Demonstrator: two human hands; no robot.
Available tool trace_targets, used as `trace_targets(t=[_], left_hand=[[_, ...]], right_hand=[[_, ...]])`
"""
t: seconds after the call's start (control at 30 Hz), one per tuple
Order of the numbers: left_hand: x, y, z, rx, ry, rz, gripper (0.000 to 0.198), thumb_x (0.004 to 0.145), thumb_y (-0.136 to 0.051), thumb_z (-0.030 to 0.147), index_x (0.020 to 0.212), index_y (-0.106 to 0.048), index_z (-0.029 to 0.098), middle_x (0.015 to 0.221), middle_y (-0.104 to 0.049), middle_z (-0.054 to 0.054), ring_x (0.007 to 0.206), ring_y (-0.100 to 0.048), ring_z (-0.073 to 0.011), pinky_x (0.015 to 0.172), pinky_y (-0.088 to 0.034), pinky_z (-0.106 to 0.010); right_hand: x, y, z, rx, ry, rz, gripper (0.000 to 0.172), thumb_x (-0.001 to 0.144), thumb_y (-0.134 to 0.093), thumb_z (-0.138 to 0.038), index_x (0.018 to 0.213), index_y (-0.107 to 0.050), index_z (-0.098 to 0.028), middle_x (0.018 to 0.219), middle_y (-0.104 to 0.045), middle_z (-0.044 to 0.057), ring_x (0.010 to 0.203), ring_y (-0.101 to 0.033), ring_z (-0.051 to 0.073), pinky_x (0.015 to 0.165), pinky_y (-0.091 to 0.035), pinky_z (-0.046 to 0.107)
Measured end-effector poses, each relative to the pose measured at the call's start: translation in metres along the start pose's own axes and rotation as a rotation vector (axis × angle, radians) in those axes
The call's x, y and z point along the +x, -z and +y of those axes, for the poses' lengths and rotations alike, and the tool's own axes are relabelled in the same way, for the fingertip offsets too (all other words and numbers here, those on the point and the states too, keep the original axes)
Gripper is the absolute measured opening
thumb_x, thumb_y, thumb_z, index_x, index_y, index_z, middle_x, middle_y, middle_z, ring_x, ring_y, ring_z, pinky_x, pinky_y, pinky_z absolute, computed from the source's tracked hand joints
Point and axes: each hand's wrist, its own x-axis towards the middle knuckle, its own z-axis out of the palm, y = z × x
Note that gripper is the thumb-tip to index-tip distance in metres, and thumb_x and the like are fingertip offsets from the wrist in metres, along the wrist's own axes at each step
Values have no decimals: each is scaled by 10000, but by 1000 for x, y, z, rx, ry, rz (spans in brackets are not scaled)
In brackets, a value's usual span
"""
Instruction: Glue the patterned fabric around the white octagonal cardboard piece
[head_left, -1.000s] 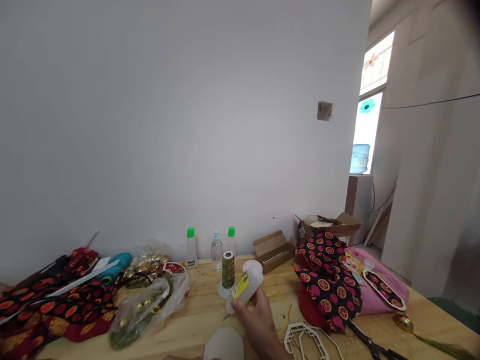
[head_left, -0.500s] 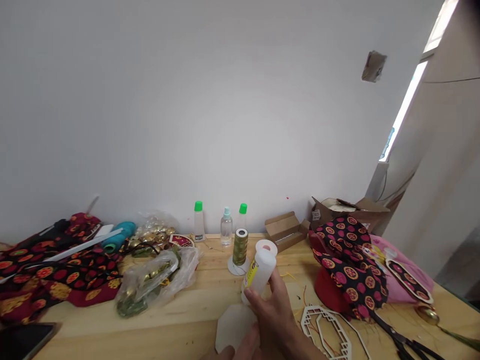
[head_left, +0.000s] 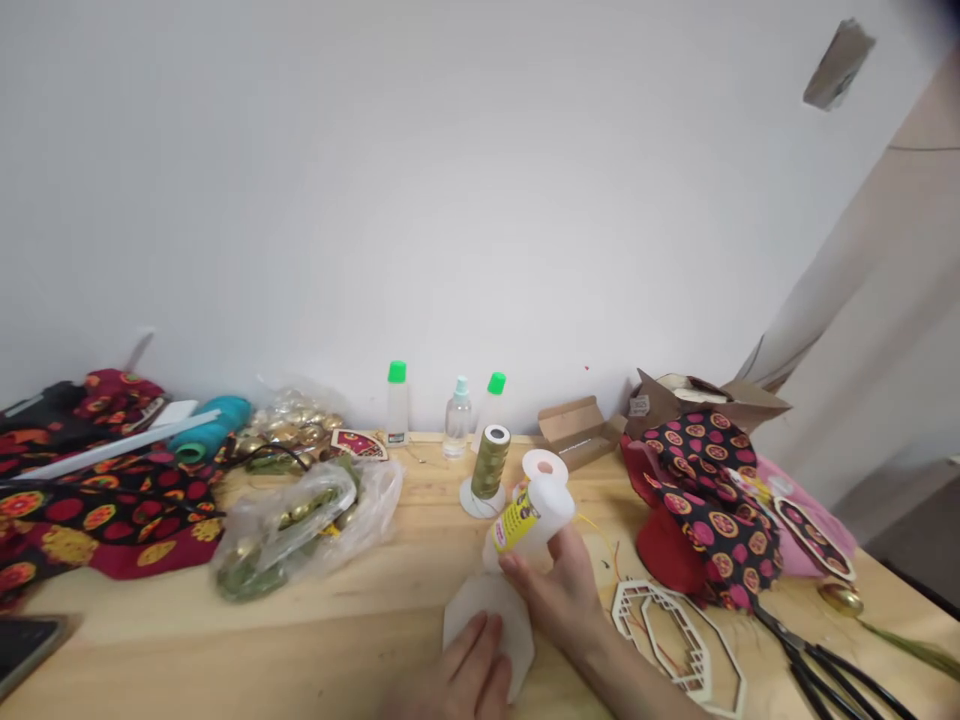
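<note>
My right hand [head_left: 559, 590] is shut around a white plastic glue bottle [head_left: 534, 520] with a yellow label, tilted with its nozzle down toward the left. Under the nozzle lies a pale, flat, many-sided cut piece [head_left: 491, 625], possibly felt or card. My left hand [head_left: 466, 672] rests on its lower part, fingers flat. Just behind the bottle stand a spool of olive-gold thread [head_left: 489, 463] on a white base and a white disc-shaped roll [head_left: 544, 465].
A wooden lattice frame [head_left: 675, 640] and black-handled scissors [head_left: 825, 680] lie to the right. Patterned red-black fabric [head_left: 697, 510] and a cardboard box [head_left: 705, 395] stand beyond. Left lie a plastic bag of gold pieces [head_left: 300, 530], more fabric [head_left: 97, 510], and a dark tablet [head_left: 22, 648]. Several bottles [head_left: 427, 410] line the wall.
My left hand has come into view and lies on the pale cut piece. The bottle has tilted further over above that piece, and the view has swung, shifting the table contents up and left.
</note>
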Motion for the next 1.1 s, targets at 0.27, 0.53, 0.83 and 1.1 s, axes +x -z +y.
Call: trace_targets(t=[0.27,0.53,0.83,1.1], left_hand=[[14,18,6,-76,-34,-270,280,807,-390,134,1004,-574,56,1020,-628,-201,936,-598,-273,724,-518,-316],[19,30,8,-255,41,-457,362,793,-382,98,1120,-504,0,1142,-521,-272,1068,-501,-316,803,-478,-408],[19,31,12,-204,91,-405,352,765,-428,60,1105,-512,15,1120,-558,-245,1060,-513,-299,827,-469,-373],[26,37,9,-180,66,-405,363,738,-403,-19,1078,-530,-9,1081,-583,-239,1001,-553,-308,759,-508,-357]], right_hand=[[1,-3,-8,-57,-29,12,281,622,-650,-327,845,-567,-179,841,-638,53,825,-579,229,715,-465,315],[2,-4,-9,-85,-16,7,296,621,-648,-343,850,-552,-183,846,-643,45,773,-582,216,688,-463,316],[3,-3,-11,-98,21,-29,292,642,-640,-328,876,-544,-182,845,-647,40,767,-587,208,670,-458,299],[3,-1,-19,-222,93,-148,303,667,-635,-377,892,-572,-185,871,-654,55,792,-595,234,697,-459,323]])
